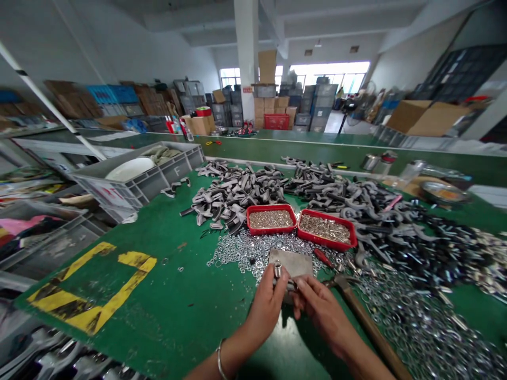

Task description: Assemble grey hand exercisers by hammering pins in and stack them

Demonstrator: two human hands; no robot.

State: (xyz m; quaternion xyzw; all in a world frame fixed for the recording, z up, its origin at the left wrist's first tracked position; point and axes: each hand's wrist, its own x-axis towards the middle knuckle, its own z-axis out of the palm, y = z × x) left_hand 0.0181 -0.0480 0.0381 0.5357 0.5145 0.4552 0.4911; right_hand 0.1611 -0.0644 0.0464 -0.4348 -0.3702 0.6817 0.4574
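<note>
My left hand (266, 309) pinches a small bolt with a washer (278, 269), held upright above the green table (166, 306). My right hand (321, 310) is closed beside it, fingertips meeting the left hand at a small metal part (291, 285). Both hands hover over a flat grey metal block (295, 262). Loose washers (241, 253) lie scattered around the block. Behind it stand two red trays (272, 228), (347, 237) filled with small hardware. A wooden-handled hammer (368, 327) lies to the right of my right hand.
Piles of grey metal brackets (233, 192) and dark parts (396, 211) cover the table's back and right. A grey crate (158, 177) stands at the left. Yellow-black tape (95, 295) marks the table's left front. Boxes and crates fill the room behind.
</note>
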